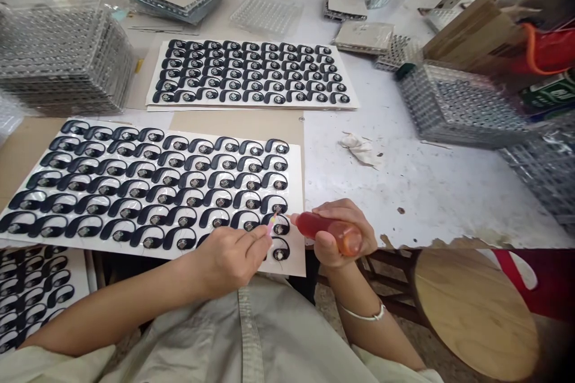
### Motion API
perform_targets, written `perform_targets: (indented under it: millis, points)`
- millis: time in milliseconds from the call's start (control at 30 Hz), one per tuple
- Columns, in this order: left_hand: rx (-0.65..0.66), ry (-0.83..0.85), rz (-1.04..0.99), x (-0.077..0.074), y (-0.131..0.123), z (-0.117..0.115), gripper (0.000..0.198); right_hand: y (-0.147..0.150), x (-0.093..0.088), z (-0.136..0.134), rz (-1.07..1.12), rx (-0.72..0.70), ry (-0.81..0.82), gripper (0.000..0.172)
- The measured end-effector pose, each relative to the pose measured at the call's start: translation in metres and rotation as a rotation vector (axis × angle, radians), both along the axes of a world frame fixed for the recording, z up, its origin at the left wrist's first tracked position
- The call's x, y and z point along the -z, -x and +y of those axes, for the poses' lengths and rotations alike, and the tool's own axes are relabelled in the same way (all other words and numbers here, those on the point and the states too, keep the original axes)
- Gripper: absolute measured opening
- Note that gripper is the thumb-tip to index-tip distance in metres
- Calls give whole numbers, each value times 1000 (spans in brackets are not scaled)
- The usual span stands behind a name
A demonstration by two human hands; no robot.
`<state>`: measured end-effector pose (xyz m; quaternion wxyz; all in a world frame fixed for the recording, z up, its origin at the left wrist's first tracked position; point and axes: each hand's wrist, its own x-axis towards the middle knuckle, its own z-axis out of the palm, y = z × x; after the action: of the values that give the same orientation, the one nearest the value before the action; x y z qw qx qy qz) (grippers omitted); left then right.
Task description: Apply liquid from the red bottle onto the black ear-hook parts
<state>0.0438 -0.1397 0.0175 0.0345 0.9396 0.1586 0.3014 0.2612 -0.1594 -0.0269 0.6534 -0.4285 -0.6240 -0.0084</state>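
L hand (231, 257) pinches a slim pink applicator (271, 224), tip at a glossy black ear-hook piece (276, 208) near the sheet's right edge. R hand (344, 233) wraps a translucent orange-red squeeze bottle (327, 232), nozzle just beside same piece. Hands close, not touching. Piece sits among rows of similar curved black pieces w/ round centres on a white backing sheet (296, 251), over cardboard (233, 121). Second sheet (269, 106) further up the scuffed white table (404, 191); stacked clear blister trays (63, 54) at left; round wooden stool (476, 323) lower right.
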Motion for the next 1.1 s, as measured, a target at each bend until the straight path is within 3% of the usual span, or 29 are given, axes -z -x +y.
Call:
perform_targets:
  millis: [300, 633, 1100]
  points:
    - [18, 350, -57, -1, 8, 17, 21, 0, 1, 0, -4, 10, -6, 24]
    - [51, 566, -147, -3, 10, 30, 17, 2, 1, 2, -33, -8, -21, 27]
    - [-10, 796, -117, -6, 11, 38, 13, 6, -5, 3, -116, -41, -54, 28]
